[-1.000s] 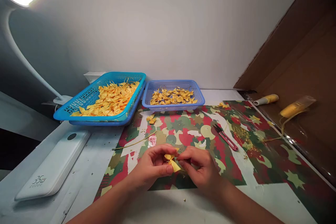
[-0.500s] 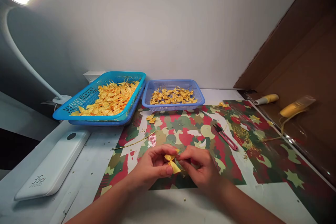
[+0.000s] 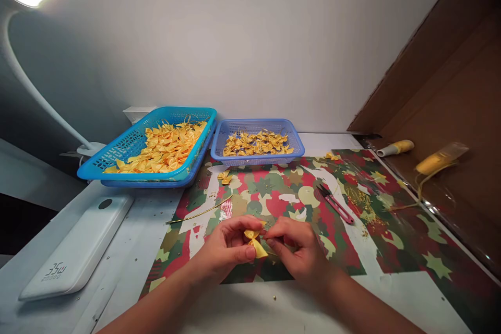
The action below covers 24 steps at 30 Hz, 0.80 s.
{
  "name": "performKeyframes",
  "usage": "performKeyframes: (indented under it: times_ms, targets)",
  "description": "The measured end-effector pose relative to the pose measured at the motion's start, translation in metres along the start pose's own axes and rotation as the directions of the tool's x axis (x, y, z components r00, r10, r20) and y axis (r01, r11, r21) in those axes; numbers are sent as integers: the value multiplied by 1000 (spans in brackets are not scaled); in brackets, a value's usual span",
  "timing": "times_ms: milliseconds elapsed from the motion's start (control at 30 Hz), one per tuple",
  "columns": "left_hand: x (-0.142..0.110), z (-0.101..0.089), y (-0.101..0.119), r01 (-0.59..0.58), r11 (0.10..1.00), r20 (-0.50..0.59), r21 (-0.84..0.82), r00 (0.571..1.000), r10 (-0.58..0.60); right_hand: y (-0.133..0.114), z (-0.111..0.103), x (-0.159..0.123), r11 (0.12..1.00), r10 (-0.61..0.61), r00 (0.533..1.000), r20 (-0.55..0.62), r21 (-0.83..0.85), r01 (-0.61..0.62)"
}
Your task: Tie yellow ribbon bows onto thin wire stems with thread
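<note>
Between the thumb and fingers of my left hand [image 3: 229,244] is a yellow ribbon bow [image 3: 254,241], its tails pointing down to the right. My right hand [image 3: 297,248] is pinched closed at the bow's right side; what sits between those fingertips is too small and hidden to name. A gold cord [image 3: 199,214] lies on the mat beyond my left hand. Another yellow bow [image 3: 224,177] rests in front of the baskets. Thread snips [image 3: 336,205] with a pink handle lie beyond my right hand.
A blue basket [image 3: 94,172] heaped with yellow bows stands at the left, beside a purple basket [image 3: 258,159] of bows with gold cords. A white power bank [image 3: 78,248] lies left. Gold cord scraps [image 3: 362,203] and two yellow spools [image 3: 403,146] are at the right, by cardboard.
Both hands stay nearly still around the bow, which keeps almost the same pose. The whole view has shifted very slightly.
</note>
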State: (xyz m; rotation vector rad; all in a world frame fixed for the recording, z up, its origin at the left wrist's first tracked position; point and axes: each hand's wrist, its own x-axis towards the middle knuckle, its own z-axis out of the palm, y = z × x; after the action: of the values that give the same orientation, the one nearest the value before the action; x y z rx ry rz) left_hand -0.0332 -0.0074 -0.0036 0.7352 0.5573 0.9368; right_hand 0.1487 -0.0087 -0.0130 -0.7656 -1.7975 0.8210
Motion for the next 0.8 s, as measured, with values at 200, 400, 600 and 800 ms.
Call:
performKeyframes:
  times_ms: [200,400,600,800]
  targets:
    - [2,-1,-1,6,1000,7,-1,1000,-6,-1,0,-1,1000,5,1000,0,-6,-5]
    - [1,-1,0,2,1000,10,5,1000,-2,0,0,-1,1000,0,1000,-3,-24,0]
    - [0,0,1,27,1000,-16,-10,1000,-27,-2,-1,1,999,3,1000,-8,-46,-3]
    - [0,1,0,45,999,-33,-15,998,-46,-2,-1,2,1000,5,1000,-21,0,-5]
